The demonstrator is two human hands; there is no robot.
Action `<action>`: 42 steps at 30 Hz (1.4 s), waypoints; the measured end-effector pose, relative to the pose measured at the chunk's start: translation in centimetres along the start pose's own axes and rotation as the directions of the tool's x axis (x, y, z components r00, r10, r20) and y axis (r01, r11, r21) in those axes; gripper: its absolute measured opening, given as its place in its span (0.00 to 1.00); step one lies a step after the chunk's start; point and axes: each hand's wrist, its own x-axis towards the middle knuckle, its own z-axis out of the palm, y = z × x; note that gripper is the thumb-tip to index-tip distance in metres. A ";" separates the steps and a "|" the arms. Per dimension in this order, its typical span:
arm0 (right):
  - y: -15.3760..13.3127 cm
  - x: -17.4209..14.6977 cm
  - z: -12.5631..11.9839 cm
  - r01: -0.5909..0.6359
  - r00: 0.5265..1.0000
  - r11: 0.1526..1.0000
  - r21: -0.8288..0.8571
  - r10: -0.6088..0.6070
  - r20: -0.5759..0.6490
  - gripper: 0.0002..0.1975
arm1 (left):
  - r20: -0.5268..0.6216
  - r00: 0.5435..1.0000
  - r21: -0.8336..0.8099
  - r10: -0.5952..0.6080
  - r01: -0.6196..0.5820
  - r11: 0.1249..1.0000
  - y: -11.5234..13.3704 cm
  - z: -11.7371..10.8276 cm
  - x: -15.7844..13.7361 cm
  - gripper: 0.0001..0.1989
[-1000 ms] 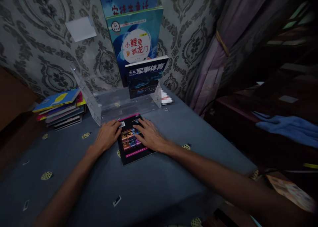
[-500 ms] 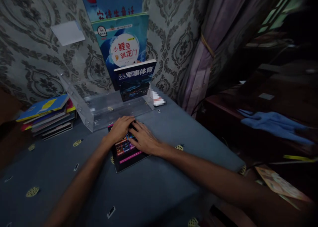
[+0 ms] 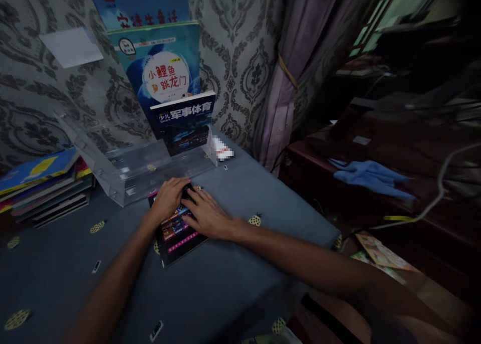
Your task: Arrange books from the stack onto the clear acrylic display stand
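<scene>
A dark book [image 3: 179,246] with a pink stripe and small colour pictures lies flat on the table. My left hand [image 3: 169,198] rests on its upper left part, fingers stretched toward the far edge. Over its right part lies my right hand [image 3: 206,213], palm down with the fingers spread. Both hands cover much of the cover. Just beyond stands a clear acrylic book rack [image 3: 141,158] in steps. At its right end a navy book [image 3: 188,123] leans upright, with a teal book [image 3: 161,63] and a blue book [image 3: 139,5] behind it.
A stack of books [image 3: 48,183] lies left of the rack. A small pixelated packet [image 3: 222,148] sits by the rack's right end. The table's right edge drops toward dark furniture holding a blue cloth [image 3: 368,176]. A tied curtain [image 3: 280,103] hangs behind.
The view has swung to the right, so the table things appear further left. Both hands stay on the dark book, with little change in their pose.
</scene>
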 end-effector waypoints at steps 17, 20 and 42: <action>0.0 -3.1 -0.5 0.062 0.998 0.998 -0.001 -0.062 -0.028 0.22 | 0.033 0.999 0.175 0.023 -0.029 0.984 1.0 0.3 -0.2 0.18; 0.2 -3.0 -0.6 0.083 0.996 0.997 0.004 -0.083 -0.028 0.23 | 0.039 0.999 0.111 0.024 -0.028 0.993 1.2 0.5 -0.7 0.19; 5.0 -1.3 -0.7 0.012 0.975 0.844 0.537 0.109 -0.193 0.18 | 0.076 0.987 0.092 0.143 -0.150 0.984 6.8 -1.3 -5.7 0.21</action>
